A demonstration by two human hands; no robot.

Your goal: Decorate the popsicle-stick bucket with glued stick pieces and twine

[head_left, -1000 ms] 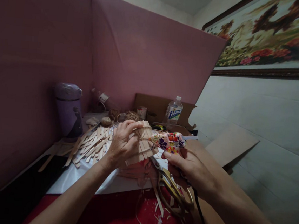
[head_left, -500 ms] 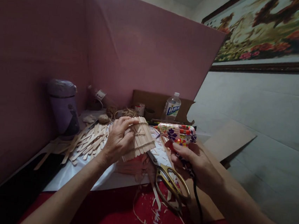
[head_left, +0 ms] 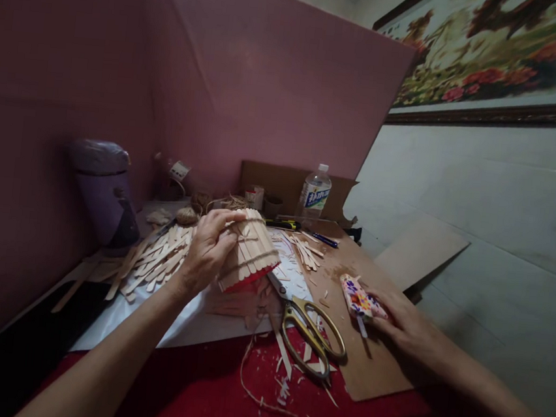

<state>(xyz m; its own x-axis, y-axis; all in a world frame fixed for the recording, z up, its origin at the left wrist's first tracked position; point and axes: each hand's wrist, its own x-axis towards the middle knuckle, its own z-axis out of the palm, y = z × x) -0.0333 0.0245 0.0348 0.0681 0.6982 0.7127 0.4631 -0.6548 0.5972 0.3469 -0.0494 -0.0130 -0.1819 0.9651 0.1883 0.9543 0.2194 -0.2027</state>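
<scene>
My left hand (head_left: 208, 248) is closed on a small bucket made of craft sticks (head_left: 249, 248), tilted on its side. Two bands of twine circle it, a twine bow sits on its side, and red shows at its lower edge. On the right, low over the brown board, my right hand (head_left: 390, 314) grips a flower-patterned glue gun (head_left: 360, 300); some of its fingers are hidden. Large scissors with gold handles (head_left: 312, 336) lie between the hands, their blades pointing toward the bucket.
Loose craft sticks (head_left: 162, 263) are heaped at left beside a purple flask (head_left: 106, 198). A plastic bottle (head_left: 316, 189), a blue pen (head_left: 325, 240) and a yellow-black cutter (head_left: 282, 224) are at the back. Scraps and a twine strand (head_left: 259, 400) lie on the red cloth (head_left: 181, 396).
My right hand has moved right and down with the glue gun, away from the bucket. My left hand has tilted the bucket, so its red edge now shows.
</scene>
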